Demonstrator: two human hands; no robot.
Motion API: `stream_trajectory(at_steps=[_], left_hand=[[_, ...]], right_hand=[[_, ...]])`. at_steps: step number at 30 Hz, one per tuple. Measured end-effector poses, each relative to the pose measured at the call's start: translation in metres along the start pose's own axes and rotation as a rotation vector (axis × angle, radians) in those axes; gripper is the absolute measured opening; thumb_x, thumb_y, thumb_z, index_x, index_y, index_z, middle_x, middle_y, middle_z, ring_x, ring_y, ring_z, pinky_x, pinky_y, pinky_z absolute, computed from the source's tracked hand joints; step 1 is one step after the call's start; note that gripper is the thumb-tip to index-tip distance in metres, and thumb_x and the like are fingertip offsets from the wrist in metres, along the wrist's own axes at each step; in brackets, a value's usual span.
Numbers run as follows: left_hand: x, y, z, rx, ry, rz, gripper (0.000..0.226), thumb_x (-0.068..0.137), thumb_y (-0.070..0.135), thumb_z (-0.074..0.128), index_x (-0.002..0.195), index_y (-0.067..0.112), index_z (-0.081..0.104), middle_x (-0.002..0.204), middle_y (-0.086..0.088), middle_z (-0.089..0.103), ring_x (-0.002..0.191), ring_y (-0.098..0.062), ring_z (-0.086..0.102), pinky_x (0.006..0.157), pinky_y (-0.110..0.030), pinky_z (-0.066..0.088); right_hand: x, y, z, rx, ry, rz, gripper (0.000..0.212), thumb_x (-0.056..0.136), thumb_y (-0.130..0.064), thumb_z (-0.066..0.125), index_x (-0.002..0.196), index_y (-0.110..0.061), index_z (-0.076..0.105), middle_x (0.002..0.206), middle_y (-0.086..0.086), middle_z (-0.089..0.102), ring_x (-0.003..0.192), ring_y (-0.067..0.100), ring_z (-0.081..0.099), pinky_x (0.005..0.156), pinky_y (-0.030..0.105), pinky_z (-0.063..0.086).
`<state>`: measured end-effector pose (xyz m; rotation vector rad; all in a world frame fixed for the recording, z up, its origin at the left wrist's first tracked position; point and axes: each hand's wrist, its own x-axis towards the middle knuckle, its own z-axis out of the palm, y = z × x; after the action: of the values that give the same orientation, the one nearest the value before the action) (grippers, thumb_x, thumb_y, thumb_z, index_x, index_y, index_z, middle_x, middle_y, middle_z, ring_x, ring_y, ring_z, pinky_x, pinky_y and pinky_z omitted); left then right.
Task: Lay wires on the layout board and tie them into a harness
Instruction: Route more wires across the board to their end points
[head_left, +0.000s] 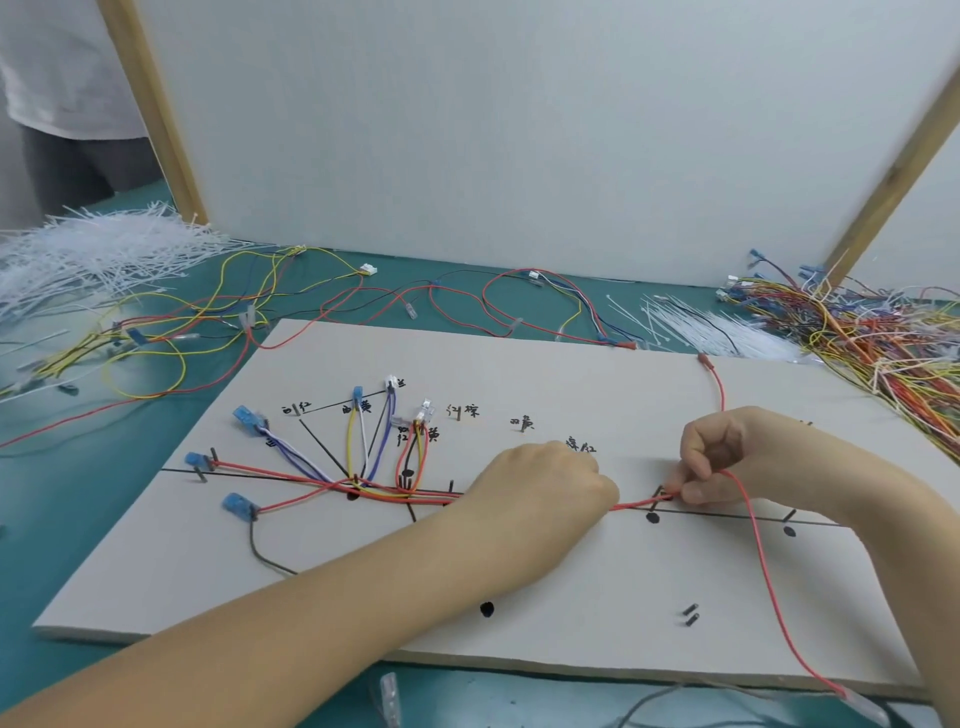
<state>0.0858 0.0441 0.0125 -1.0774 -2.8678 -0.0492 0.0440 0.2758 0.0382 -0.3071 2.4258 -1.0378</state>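
Note:
The white layout board (597, 613) lies on the teal table, marked with black lines, dots and pegs. Several wires (374, 486) with blue and clear connectors fan out at its left and merge along the central line. My left hand (540, 488) rests over that bundle, its curled fingers holding the wires down. My right hand (722, 457) pinches a red wire (758, 545) beside a peg (655, 500). One red run rises to a red terminal (705, 359) at the far edge; a second trails off the near edge to a clear connector (862, 701).
A heap of white cable ties (78, 254) sits at the far left, more ties (701, 327) at the far right beside a tangle of coloured wires (878, 338). Loose wires (260, 312) lie behind the board. A white panel stands at the back. A person stands at top left.

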Motion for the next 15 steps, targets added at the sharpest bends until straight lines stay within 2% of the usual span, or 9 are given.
stream_trajectory(at_steps=[2,4,6,9,11,13,15], left_hand=[[0.008,0.001,0.003,-0.089,-0.004,-0.026,0.017,0.09,0.002,0.047,0.101,0.012,0.056,0.097,-0.005,0.055,0.09,-0.028,0.054,0.068,-0.036,0.045],[0.014,0.002,0.005,-0.155,0.009,-0.032,0.016,0.09,0.003,0.046,0.098,0.01,0.058,0.096,-0.007,0.056,0.088,-0.03,0.054,0.072,-0.04,0.047],[0.016,0.005,0.008,-0.167,0.027,-0.027,0.016,0.089,0.001,0.046,0.096,0.009,0.058,0.094,-0.008,0.055,0.086,-0.03,0.054,0.072,-0.041,0.047],[0.017,0.007,0.014,-0.195,0.047,-0.052,0.016,0.089,-0.001,0.046,0.096,0.009,0.057,0.093,-0.007,0.052,0.086,-0.03,0.053,0.071,-0.042,0.048],[0.018,0.007,0.016,-0.208,0.053,-0.061,0.017,0.089,0.0,0.046,0.097,0.01,0.057,0.094,-0.006,0.053,0.087,-0.029,0.054,0.073,-0.043,0.048],[0.018,0.007,0.017,-0.211,0.056,-0.065,0.017,0.09,0.002,0.047,0.098,0.011,0.058,0.095,-0.006,0.053,0.089,-0.028,0.054,0.075,-0.043,0.048],[0.018,0.007,0.017,-0.205,0.057,-0.063,0.017,0.09,0.002,0.047,0.099,0.011,0.058,0.096,-0.005,0.053,0.089,-0.027,0.054,0.075,-0.043,0.048]], right_hand=[[0.002,0.002,-0.001,-0.184,0.065,0.008,0.036,0.074,0.002,0.074,0.055,-0.027,0.062,0.072,0.005,0.072,0.065,0.012,0.064,0.072,0.029,0.051],[0.006,0.001,-0.001,-0.35,0.104,0.048,0.048,0.074,0.002,0.071,0.051,-0.04,0.065,0.061,-0.009,0.068,0.056,0.002,0.058,0.071,0.027,0.049],[0.005,-0.002,-0.001,-0.46,0.074,0.115,0.059,0.078,0.001,0.067,0.047,-0.049,0.064,0.058,-0.018,0.066,0.059,0.001,0.058,0.077,0.027,0.049],[-0.007,-0.013,0.002,-0.626,0.104,0.145,0.056,0.085,-0.005,0.053,0.058,-0.053,0.063,0.083,-0.018,0.068,0.08,0.008,0.063,0.081,0.026,0.051],[-0.015,-0.022,0.005,-0.647,0.115,0.16,0.048,0.084,-0.008,0.044,0.069,-0.048,0.065,0.093,-0.011,0.066,0.073,0.006,0.065,0.073,0.023,0.053],[-0.017,-0.026,0.007,-0.658,0.105,0.149,0.034,0.087,-0.016,0.047,0.077,-0.043,0.065,0.09,-0.009,0.063,0.058,-0.005,0.059,0.055,0.008,0.044],[-0.016,-0.027,0.007,-0.695,0.112,0.152,0.024,0.087,-0.021,0.053,0.083,-0.041,0.065,0.087,-0.012,0.058,0.059,0.001,0.061,0.048,0.008,0.041]])
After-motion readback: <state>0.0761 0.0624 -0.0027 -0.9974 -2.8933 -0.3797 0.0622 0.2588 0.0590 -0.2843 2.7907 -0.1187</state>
